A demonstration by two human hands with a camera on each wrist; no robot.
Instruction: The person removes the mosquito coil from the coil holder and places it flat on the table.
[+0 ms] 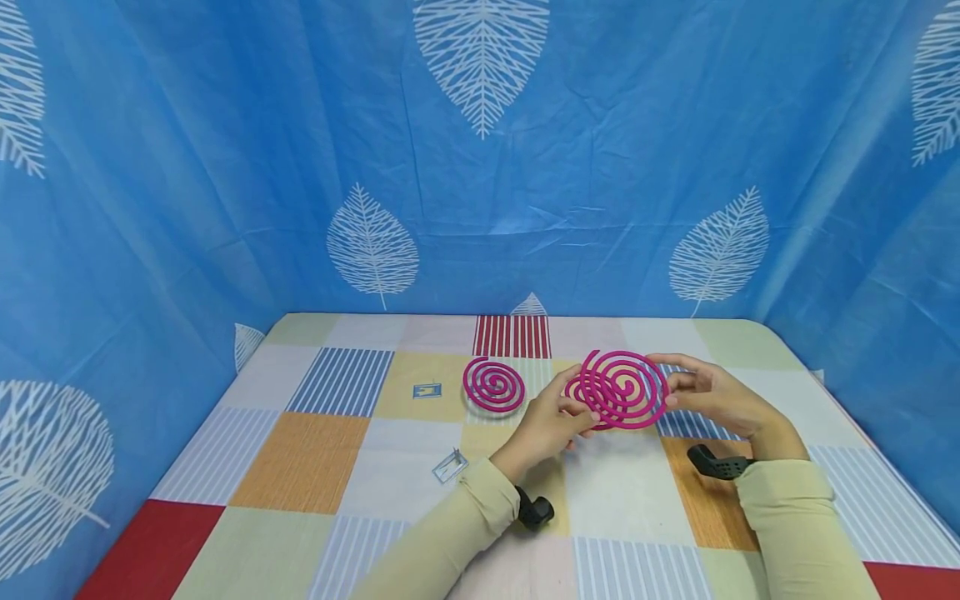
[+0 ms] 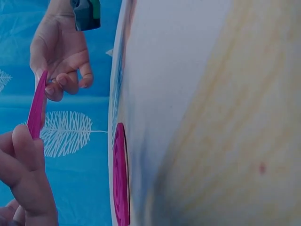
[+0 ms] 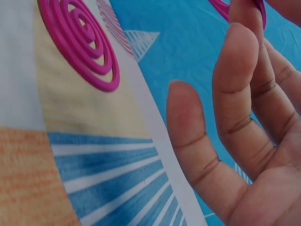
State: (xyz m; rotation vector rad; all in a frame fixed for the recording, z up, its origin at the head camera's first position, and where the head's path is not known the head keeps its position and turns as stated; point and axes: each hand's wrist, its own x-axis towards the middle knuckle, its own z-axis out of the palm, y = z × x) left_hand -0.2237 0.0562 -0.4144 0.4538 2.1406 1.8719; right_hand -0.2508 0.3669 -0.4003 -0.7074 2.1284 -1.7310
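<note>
A magenta mosquito coil [image 1: 637,354] is raised between both hands, its flat face toward the head camera. My left hand [image 1: 546,423] pinches its left edge between thumb and fingers. On the opposite rim, my right hand [image 1: 716,398] grips with thumb and index finger, the other fingers loosely bent. Seen edge-on in the left wrist view, the held coil [image 2: 35,110] looks like a thin strip. Below and behind it, a second coil [image 3: 101,80] lies on the cloth, partly covered in the head view. Farther left lies another magenta coil [image 1: 493,385].
Two small metal stands lie left of the hands, one [image 1: 427,391] near the left coil and one [image 1: 450,466] beside the left sleeve. A patchwork cloth [image 1: 285,462] covers the table. Blue leaf-print curtains [image 1: 600,167] enclose its back and sides.
</note>
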